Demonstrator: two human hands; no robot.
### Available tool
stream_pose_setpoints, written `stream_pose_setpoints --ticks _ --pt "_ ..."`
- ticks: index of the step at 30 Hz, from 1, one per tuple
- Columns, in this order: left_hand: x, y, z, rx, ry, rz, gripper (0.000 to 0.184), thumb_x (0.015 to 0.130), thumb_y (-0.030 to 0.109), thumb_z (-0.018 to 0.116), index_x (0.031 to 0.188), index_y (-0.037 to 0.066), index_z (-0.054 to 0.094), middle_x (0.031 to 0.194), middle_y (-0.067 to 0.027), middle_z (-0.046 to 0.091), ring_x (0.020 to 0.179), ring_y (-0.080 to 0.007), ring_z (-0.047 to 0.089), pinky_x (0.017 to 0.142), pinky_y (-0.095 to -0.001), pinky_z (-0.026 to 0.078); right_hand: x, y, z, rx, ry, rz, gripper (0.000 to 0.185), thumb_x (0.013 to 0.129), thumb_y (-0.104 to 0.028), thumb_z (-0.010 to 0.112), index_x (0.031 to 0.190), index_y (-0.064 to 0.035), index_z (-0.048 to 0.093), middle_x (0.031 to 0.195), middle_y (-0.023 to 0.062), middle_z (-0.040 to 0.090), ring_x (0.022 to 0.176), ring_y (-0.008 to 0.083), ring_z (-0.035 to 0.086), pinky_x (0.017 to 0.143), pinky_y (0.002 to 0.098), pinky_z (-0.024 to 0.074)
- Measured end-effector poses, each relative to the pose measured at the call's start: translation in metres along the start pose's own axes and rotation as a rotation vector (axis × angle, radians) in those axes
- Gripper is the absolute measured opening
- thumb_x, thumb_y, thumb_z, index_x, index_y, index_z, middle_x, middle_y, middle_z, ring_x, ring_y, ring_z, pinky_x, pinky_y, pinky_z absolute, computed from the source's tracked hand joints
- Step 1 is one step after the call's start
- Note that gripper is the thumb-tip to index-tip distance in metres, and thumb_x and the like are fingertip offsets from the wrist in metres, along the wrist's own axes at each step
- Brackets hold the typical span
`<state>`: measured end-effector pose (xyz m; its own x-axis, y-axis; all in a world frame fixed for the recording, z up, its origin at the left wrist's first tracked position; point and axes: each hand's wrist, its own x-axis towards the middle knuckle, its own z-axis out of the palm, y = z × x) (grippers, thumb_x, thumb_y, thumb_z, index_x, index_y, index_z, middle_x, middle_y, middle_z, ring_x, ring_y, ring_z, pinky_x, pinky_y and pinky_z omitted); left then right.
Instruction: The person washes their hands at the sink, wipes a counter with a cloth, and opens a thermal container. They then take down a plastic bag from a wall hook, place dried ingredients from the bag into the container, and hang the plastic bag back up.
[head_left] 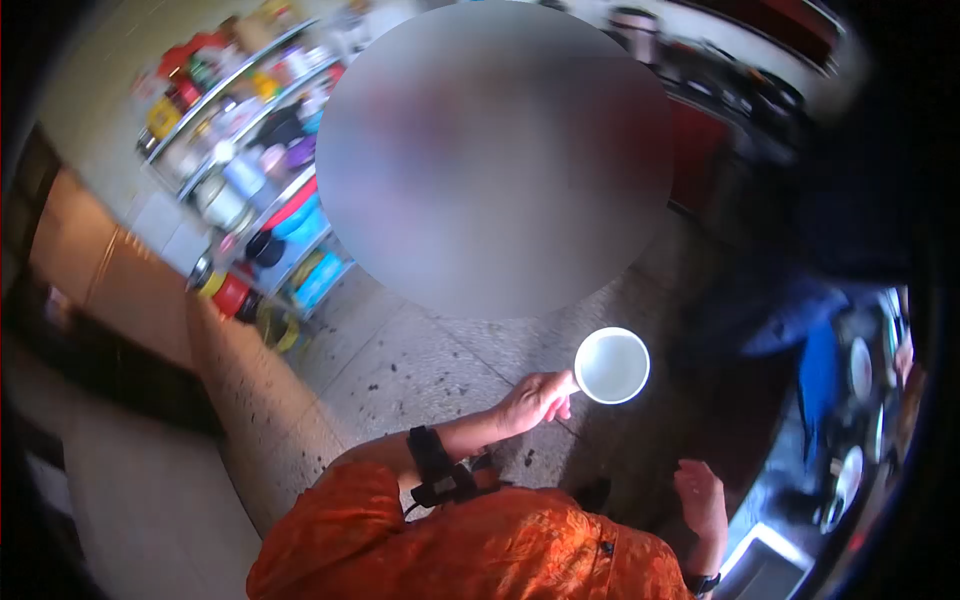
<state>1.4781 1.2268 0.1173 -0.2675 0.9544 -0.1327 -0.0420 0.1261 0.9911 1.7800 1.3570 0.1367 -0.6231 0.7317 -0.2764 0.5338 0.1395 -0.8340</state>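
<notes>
My left hand is closed on the handle of a white mug, held out in front of my body above the floor. The mug's round mouth faces up towards me, and its inside looks pale, with no contents that I can make out. Off to the right, my right hand is raised near the counter, apart from the mug. Its fingers are loosely bent and somewhat blurred, and nothing shows in them.
A shelf rack full of jars and containers stands at the left. A counter with dishes runs along the right, beside a dark shape. Red cabinets are farther back. A large blurred oval covers the upper middle. Dark specks dot the tiled floor.
</notes>
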Motion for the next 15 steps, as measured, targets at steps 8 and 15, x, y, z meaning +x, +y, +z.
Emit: stream_pose_setpoints --ticks 8,15 --pt "-0.124 -0.040 -0.181 -0.090 0.579 -0.163 0.045 0.088 0.043 0.038 0.068 0.004 0.051 0.057 -0.0013 0.047 0.049 -0.0087 0.045 0.050 -0.0230 0.042 0.086 -0.117 0.149 -0.199 -0.296 -0.240 0.023 0.078 -0.009 0.056 0.099 -0.0008 0.055 0.078 0.0062 0.059 0.072 0.0117 0.056 0.064 0.0253 0.0455" --pt "-0.214 -0.064 -0.315 -0.125 0.947 -0.127 0.047 0.087 0.045 0.039 0.066 0.005 0.051 0.055 -0.0027 0.050 0.050 -0.0109 0.051 0.046 -0.0229 0.040 0.137 -0.181 0.258 -0.287 -0.488 -0.290 0.026 0.079 -0.015 0.057 0.101 -0.0013 0.054 0.079 0.0084 0.060 0.074 0.0138 0.056 0.065 0.0276 0.0455"
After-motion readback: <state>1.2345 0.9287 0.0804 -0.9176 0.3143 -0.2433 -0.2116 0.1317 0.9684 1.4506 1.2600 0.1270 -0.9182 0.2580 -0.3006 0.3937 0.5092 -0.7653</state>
